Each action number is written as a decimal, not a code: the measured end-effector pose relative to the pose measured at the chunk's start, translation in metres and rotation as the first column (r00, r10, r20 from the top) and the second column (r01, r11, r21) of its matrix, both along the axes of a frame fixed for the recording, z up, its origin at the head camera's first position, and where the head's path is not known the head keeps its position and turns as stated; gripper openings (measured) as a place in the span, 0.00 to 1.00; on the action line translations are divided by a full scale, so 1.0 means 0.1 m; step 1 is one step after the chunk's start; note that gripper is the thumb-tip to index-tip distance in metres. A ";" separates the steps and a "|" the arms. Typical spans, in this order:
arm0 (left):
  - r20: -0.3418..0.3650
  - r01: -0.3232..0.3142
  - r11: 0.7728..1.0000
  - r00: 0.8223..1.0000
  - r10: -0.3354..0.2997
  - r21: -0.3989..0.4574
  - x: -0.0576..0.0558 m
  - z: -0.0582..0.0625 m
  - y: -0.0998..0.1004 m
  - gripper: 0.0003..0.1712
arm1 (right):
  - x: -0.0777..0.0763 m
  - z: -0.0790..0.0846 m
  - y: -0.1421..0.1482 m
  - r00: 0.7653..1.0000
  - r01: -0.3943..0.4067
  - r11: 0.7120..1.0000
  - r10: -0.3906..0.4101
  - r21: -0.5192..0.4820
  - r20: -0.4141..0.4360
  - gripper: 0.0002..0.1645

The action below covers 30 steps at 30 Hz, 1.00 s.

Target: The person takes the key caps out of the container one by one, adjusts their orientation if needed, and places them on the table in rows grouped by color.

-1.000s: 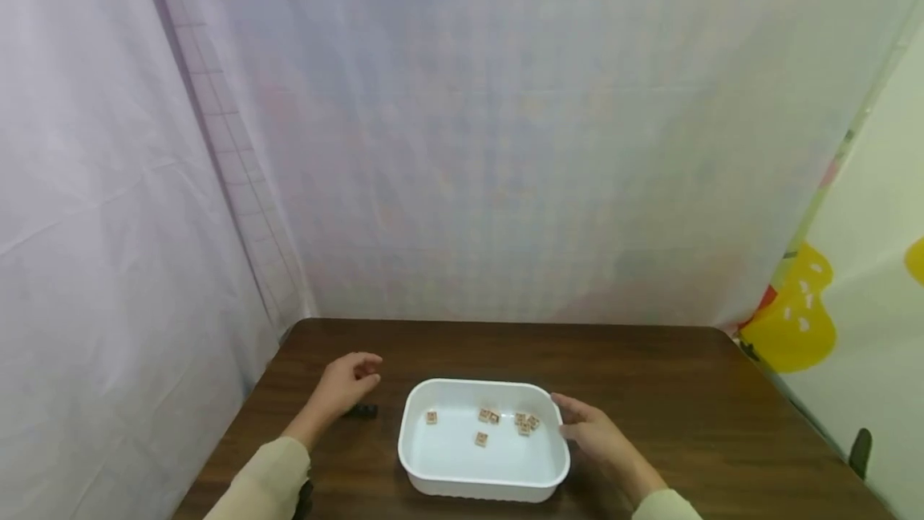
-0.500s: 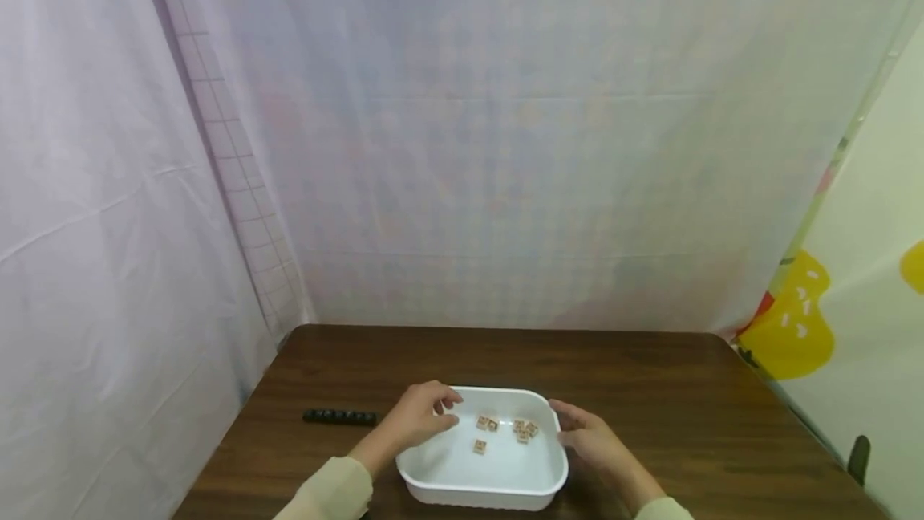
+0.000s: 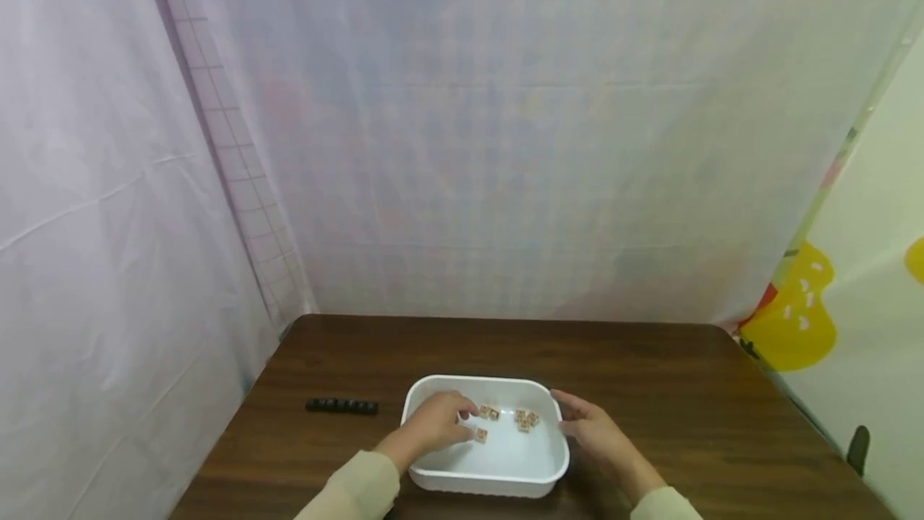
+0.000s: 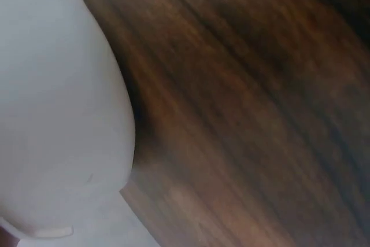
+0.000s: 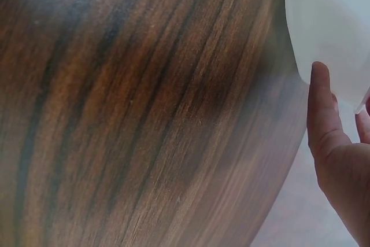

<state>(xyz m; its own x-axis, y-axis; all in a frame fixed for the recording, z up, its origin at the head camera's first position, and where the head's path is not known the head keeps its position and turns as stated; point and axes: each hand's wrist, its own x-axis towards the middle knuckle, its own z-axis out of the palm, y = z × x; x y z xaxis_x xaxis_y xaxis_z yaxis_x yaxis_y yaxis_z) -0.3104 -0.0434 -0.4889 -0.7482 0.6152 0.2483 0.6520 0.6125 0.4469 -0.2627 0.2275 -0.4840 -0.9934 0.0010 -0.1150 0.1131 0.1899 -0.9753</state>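
Table: A dark brown wooden table (image 3: 613,359) with rounded far corners carries the white tray (image 3: 505,457), the landmark here.
Backdrop: A pale sheet (image 3: 498,143) with faint, washed-out colours hangs beyond the tray, down to the table's far edge.
Left of the tray: White cloth (image 3: 108,223) falls in creases; a narrow strip with a grid pattern (image 3: 238,151) divides it from the sheet.
Right of the tray: A light panel (image 3: 881,279) bears a bold yellow shape (image 3: 797,319).
Black strip: A slim black strip (image 3: 342,406) lies on the table, left of the tray.
Tiles: Six small tan tiles show inside the tray: one lone tile (image 3: 480,435) near its middle, a pair (image 3: 485,412) behind it, three clustered (image 3: 524,426) toward the right.
Left hand: The left hand (image 3: 435,420) reaches over the tray's left side, fingers loosely bent, thumb apart from them, tips just beside the lone tile.
Right hand: The right hand (image 3: 595,433) touches the tray's right side, fingers extended; whether any hooks over the rim cannot be told.
Head view alone: Tiles, black strip and backdrop appear here.
Left wrist view: The tray's outer wall stands close beside bare wood grain.
Right wrist view: One digit (image 5: 324,105) lies along the tray's outer wall, a detail seen only from this angle.
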 end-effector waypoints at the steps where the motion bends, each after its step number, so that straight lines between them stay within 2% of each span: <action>1: 0.002 -0.004 1.000 1.000 0.004 -0.007 0.00 -0.01 0.01 0.17 | 0.00 0.01 0.00 1.000 0.003 1.000 -0.003 0.000 0.002 0.33; 7: 0.013 -0.032 0.997 0.999 0.033 -0.076 0.01 0.01 0.06 0.17 | -0.01 0.05 -0.01 1.000 0.012 1.000 -0.013 0.017 0.016 0.33; 14: -0.040 -0.038 0.979 0.999 0.030 -0.198 0.02 0.00 0.17 0.18 | 0.01 0.08 -0.01 1.000 0.003 1.000 -0.003 0.019 0.009 0.33; 19: -0.022 -0.050 0.966 0.999 0.046 -0.252 0.05 -0.01 0.23 0.16 | 0.03 0.07 -0.02 1.000 0.003 1.000 -0.004 0.013 0.002 0.33; 25: -0.016 -0.061 0.959 0.998 0.059 -0.276 0.06 -0.03 0.24 0.12 | 0.02 0.06 -0.02 1.000 0.003 1.000 -0.003 0.023 0.007 0.33; 30: -0.026 -0.044 0.958 0.999 0.038 -0.285 0.04 -0.04 0.24 0.09 | -0.01 0.05 -0.02 1.000 0.007 0.999 -0.008 0.042 0.026 0.33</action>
